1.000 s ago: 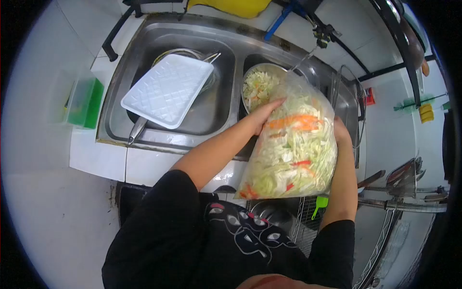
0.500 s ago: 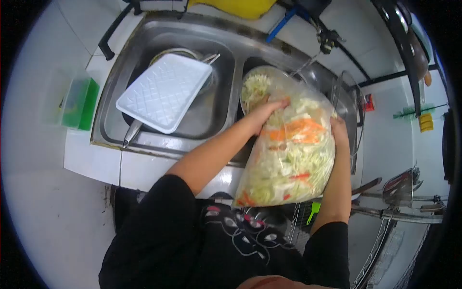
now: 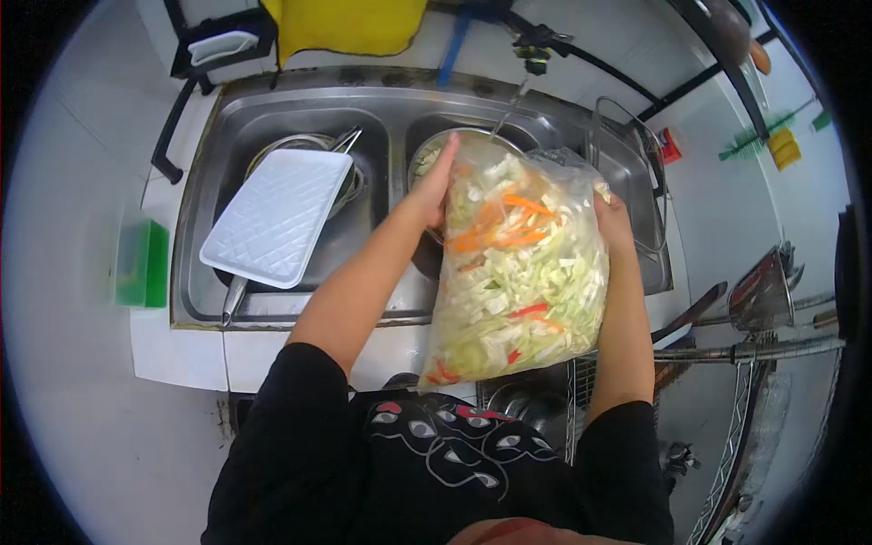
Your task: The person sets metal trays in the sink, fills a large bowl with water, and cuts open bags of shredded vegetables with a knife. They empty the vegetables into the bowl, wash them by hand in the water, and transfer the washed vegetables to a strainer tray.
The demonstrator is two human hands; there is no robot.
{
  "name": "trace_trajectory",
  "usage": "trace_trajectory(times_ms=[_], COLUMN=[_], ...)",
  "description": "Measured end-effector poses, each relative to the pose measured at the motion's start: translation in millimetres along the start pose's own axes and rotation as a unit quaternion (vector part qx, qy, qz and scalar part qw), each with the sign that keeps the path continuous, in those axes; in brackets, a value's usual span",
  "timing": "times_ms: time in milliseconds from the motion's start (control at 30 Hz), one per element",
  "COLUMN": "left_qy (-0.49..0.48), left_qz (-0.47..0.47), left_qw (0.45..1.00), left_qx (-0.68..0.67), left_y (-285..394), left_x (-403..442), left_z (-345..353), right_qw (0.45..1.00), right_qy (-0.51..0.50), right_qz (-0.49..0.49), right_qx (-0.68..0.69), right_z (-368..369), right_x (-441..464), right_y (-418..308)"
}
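Observation:
A large clear plastic bag (image 3: pixel 522 282) full of shredded cabbage with orange and red strips hangs tilted between my hands, over the sink's front edge. My left hand (image 3: pixel 436 186) presses against the bag's upper left side, fingers pointing up. On the upper right, my right hand (image 3: pixel 611 216) grips the bag, with a pale shred by its fingertips. Behind the bag, a round metal bowl (image 3: pixel 420 153) in the right basin holds some shredded cabbage; the bag covers most of it. A thin stream of water runs from the faucet (image 3: pixel 536 56) toward the bowl.
A white ribbed tray (image 3: pixel 280 213) rests over a pan and its handle in the left basin (image 3: pixel 363 238). A green container (image 3: pixel 145 263) stands on the left counter, and a yellow cloth (image 3: pixel 350 25) hangs behind. Utensils and a strainer (image 3: pixel 758 295) hang at right.
My left hand has come out from the bag's mouth to its left side, its fingers now straighter. The bag stands more upright, covering more of the bowl. The view has shifted.

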State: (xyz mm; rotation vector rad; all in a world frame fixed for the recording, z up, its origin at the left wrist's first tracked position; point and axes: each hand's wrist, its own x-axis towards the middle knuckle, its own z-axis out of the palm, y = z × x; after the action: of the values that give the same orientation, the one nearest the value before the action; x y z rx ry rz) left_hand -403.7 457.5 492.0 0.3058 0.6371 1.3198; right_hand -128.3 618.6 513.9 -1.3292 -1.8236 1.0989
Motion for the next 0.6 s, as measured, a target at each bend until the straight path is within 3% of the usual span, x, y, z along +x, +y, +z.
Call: trace_trajectory(times_ms=[100, 200, 433, 533, 567, 600], left_qy=[0.026, 0.086, 0.191, 0.266, 0.290, 0.312], left_qz=[0.054, 0.114, 0.253, 0.146, 0.133, 0.117], left_qw=[0.994, 0.973, 0.891, 0.919, 0.891, 0.858], left_qx=[0.096, 0.181, 0.324, 0.252, 0.323, 0.391], left_y=[9.7, 19.7, 19.2, 35.3, 39.1, 42.1], left_x=[13.3, 20.9, 16.8, 32.7, 37.3, 38.6], left_z=[17.5, 29.7, 36.4, 29.4, 33.4, 41.7], right_qw=[0.987, 0.974, 0.924, 0.879, 0.870, 0.898], right_qy=[-0.013, -0.018, -0.190, -0.259, -0.284, -0.302], right_qz=[0.023, 0.069, 0.090, 0.188, 0.207, 0.182], right_qx=[0.161, 0.214, 0.319, 0.353, 0.344, 0.264], right_z=[0.4, -6.8, -19.6, -19.0, -18.7, -16.5], right_x=[-24.5, -27.5, -5.6, 11.8, 18.0, 27.2], right_y=[-28.9, -35.9, -32.8, -42.6, -45.6, -42.5])
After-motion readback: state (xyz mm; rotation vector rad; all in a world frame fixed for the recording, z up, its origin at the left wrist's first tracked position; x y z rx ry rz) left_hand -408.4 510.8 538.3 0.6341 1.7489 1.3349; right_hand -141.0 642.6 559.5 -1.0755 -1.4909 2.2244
